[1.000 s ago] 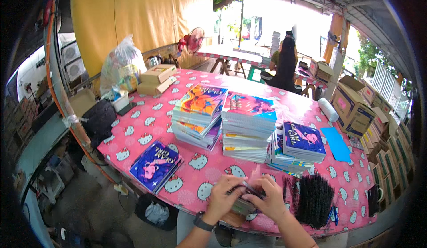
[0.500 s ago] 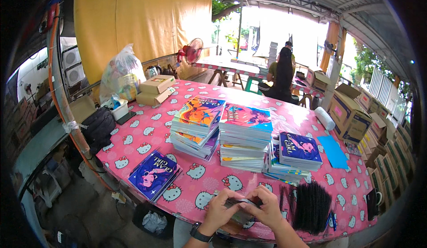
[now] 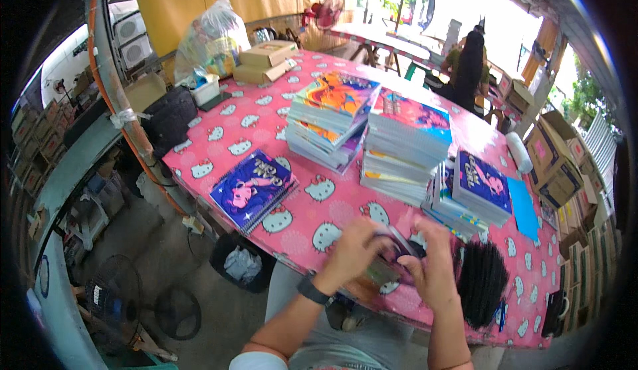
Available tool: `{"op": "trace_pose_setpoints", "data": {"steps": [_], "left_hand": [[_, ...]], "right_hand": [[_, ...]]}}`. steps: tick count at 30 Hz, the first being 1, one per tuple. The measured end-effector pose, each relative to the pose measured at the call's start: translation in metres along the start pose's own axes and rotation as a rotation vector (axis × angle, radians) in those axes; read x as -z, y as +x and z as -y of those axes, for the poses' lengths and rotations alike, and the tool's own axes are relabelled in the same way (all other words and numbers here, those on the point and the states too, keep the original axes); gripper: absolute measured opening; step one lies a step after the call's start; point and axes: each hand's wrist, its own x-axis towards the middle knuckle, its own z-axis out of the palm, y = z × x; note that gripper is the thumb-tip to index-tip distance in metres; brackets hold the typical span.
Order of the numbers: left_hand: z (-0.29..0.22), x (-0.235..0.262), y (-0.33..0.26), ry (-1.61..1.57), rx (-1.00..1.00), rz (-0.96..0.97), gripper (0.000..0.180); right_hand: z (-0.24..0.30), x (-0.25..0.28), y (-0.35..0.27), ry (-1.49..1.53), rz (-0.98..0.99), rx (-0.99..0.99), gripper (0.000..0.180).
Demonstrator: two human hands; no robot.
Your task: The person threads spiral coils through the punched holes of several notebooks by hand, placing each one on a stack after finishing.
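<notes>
Right now your left hand (image 3: 352,250) and right hand (image 3: 435,270) are both closed around a small dark bundle (image 3: 392,254), held at the near edge of the pink table (image 3: 266,121), just in front of the book stacks (image 3: 372,127). What the bundle is stays too blurred to tell; it looks light and thin, probably flexible, so pinch it by its edges with both hands rather than squeeze the middle. A black bristly heap (image 3: 482,280) lies just right of your right hand. At the table's far left corner sit cardboard boxes (image 3: 266,61), shut, and a clear bag (image 3: 212,34) stuffed with colourful goods. Below the table's near edge, a black bin (image 3: 242,264) holds crumpled paper.
</notes>
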Motion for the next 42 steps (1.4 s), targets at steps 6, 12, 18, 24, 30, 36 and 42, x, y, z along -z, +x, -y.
{"op": "trace_pose_setpoints", "data": {"steps": [6,12,18,24,30,36,42], "left_hand": [[0.058,0.134,0.023,-0.138,0.499,-0.896,0.026],[0.190,0.227,-0.058,0.851,0.801,-0.705,0.038],[0.220,0.216,-0.063,0.841,0.760,-0.550,0.037],[0.228,0.256,-0.100,0.839,0.858,-0.719,0.054],[0.067,0.140,-0.022,-0.241,0.650,-0.900,0.045],[0.005,0.054,-0.023,-0.788,0.625,-0.569,0.036],[-0.046,0.006,-0.010,-1.766,1.040,0.046,0.045]], "right_hand": [[-0.049,0.046,-0.038,0.302,-0.442,-0.449,0.044],[-0.074,0.044,-0.077,0.393,-0.254,-0.734,0.025],[-0.117,0.074,-0.085,0.103,-0.343,-0.674,0.027],[-0.180,0.052,-0.015,-0.349,-0.255,-0.316,0.037],[-0.211,0.038,-0.002,-0.597,-0.212,-0.271,0.034],[-0.170,0.058,-0.011,-0.512,-0.232,-0.212,0.027],[-0.034,0.009,-0.046,-0.191,0.025,0.135,0.029]]}}
